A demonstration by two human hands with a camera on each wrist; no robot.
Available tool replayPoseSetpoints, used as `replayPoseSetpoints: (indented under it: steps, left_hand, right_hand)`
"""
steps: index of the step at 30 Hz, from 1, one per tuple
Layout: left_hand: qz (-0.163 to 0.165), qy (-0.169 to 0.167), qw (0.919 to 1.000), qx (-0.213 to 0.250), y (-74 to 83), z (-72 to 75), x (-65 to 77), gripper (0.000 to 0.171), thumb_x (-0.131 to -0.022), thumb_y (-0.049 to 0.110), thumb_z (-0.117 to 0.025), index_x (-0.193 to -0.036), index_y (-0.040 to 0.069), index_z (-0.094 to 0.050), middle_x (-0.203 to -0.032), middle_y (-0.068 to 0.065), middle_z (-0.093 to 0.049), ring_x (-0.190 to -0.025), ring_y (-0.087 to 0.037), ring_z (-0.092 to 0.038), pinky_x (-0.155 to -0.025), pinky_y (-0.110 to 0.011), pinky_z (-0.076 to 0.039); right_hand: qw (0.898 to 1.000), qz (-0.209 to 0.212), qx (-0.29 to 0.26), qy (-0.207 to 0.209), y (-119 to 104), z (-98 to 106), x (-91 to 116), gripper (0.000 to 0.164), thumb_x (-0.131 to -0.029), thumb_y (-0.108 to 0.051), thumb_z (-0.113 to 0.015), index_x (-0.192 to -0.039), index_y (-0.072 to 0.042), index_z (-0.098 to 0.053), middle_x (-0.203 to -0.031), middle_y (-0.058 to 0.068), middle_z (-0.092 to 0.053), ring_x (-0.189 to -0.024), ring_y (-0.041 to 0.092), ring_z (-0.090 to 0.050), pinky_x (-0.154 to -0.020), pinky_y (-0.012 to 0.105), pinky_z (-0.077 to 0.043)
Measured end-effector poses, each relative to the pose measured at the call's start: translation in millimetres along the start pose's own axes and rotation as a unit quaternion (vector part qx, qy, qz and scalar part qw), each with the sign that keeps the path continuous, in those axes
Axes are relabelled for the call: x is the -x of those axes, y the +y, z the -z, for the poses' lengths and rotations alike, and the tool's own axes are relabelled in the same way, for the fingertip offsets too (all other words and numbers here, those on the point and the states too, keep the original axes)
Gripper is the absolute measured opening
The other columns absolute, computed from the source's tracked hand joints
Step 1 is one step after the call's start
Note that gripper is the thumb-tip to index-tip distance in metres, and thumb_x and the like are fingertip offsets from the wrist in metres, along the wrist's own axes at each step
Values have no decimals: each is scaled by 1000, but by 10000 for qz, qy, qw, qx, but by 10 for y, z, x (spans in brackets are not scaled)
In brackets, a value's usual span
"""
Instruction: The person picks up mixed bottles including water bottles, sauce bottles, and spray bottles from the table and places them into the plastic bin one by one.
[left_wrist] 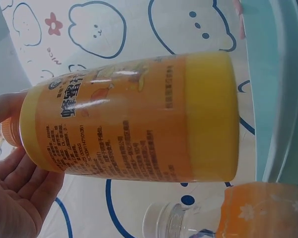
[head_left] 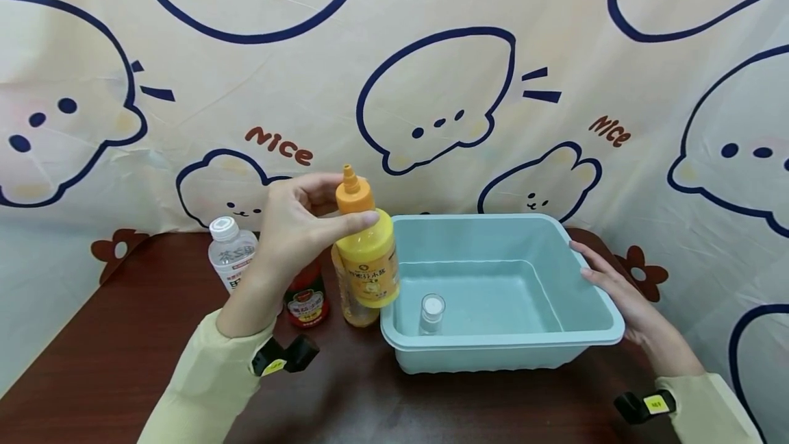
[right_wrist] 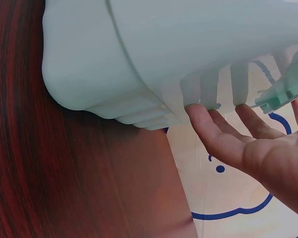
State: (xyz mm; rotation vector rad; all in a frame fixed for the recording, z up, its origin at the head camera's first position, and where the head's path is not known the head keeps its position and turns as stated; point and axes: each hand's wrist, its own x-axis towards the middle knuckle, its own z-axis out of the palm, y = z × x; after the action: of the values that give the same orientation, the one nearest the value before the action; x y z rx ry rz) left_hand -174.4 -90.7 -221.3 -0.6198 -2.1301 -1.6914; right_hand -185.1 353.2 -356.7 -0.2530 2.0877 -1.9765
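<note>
Here, just left of centre in the head view, the left hand (head_left: 290, 225) curls its fingers and thumb round the neck of a yellow squeeze bottle (head_left: 372, 276), just under its orange nozzle cap (head_left: 354, 194). The bottle is held slightly tilted, its base overlapping the left edge of a pale blue tub (head_left: 487, 286) in the frame's centre right. At the tub's lower left inside stands a small clear vial (head_left: 432, 315). At the frame's right, the right hand (head_left: 622, 293) touches the tub's rim and outer wall, fingers nearly straight and spread. Left of centre, partly hidden, stand a white-capped clear bottle (head_left: 229, 249), a red bottle (head_left: 307, 299) and an orange-wrapped bottle (head_left: 357, 314) on the dark brown table (head_left: 333, 396).
</note>
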Motion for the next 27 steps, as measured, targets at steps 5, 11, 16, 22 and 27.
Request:
replayPoseSetpoints:
  steps: [5, 11, 16, 22, 27]
  left_hand:
    - [-105, -41, 9999, 51, -17, -36, -30, 34, -70, 7, -76, -101, -3, -65, -96, -13, -67, -82, -15, -66, -76, -29, -53]
    - [-224, -156, 9995, 132, -36, -77, -63, 34, -70, 6, -76, -102, -3, -65, -97, -12, -67, -82, -15, -66, -76, -29, -53]
    - [-240, -194, 9994, 127, -43, -105, -78, 35, -70, 7, -76, -102, -2, -64, -98, -11, -67, -85, -15, -66, -78, -31, -53]
    - [-162, -208, 9996, 59, -46, -144, -106, 37, -70, 10, -77, -103, 1, -65, -100, -9, -67, -89, -15, -64, -81, -32, -51]
    - [-83, -256, 9995, 147, -40, -187, -128, 37, -70, 11, -78, -104, 1, -65, -100, -9, -67, -89, -16, -64, -81, -32, -52]
  right_hand:
    - [10000, -9, 21, -18, -15, -4, 0, 51, -99, -22, -34, -143, -40, -14, -125, -11, -36, -96, 19, -61, -72, 55, -48]
    - [10000, 12, -42, -68, -17, -7, 4, 51, -99, -22, -34, -143, -40, -14, -125, -11, -37, -95, 19, -61, -72, 54, -49]
    - [10000, 5, 21, -32, -3, -17, 2, 51, -99, -22, -34, -143, -39, -14, -125, -12, -36, -96, 17, -60, -74, 53, -49]
    - [9999, -23, 107, 67, 2, -23, 1, 52, -99, -23, -35, -143, -39, -14, -126, -10, -34, -96, 16, -59, -74, 53, -49]
    - [10000, -34, 65, 26, -5, -17, -2, 52, -99, -24, -34, -144, -38, -12, -126, -9, -32, -97, 16, -59, -73, 54, -49]
